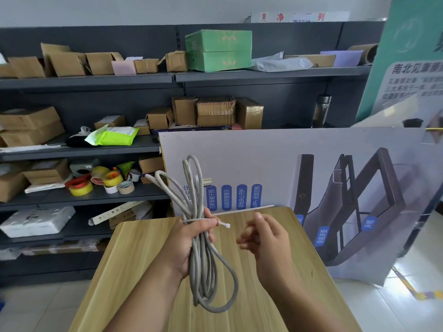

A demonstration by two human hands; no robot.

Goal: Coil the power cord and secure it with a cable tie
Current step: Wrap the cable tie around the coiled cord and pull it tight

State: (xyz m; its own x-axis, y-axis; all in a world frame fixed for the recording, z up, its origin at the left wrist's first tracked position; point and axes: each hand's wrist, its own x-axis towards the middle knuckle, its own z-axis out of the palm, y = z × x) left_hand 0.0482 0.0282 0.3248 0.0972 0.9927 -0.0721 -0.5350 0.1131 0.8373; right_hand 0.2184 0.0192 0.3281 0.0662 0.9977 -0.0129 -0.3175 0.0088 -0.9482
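Left hand [189, 238] clamped on upright coiled cord [203, 259], cable tie [223, 219] looped; right hand [266, 238] loose, empty, just beside tie head.

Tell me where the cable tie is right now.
In the head view, the white cable tie is wrapped around the middle of the coiled grey cord held in the left hand, its tail pointing right, above the wooden table.

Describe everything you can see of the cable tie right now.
The cable tie is a thin white plastic strip wrapped around the middle of the grey coiled cord, its small square head beside the left hand thumb. Its long tail sticks out rightward over the table. The right hand is near it, not touching.
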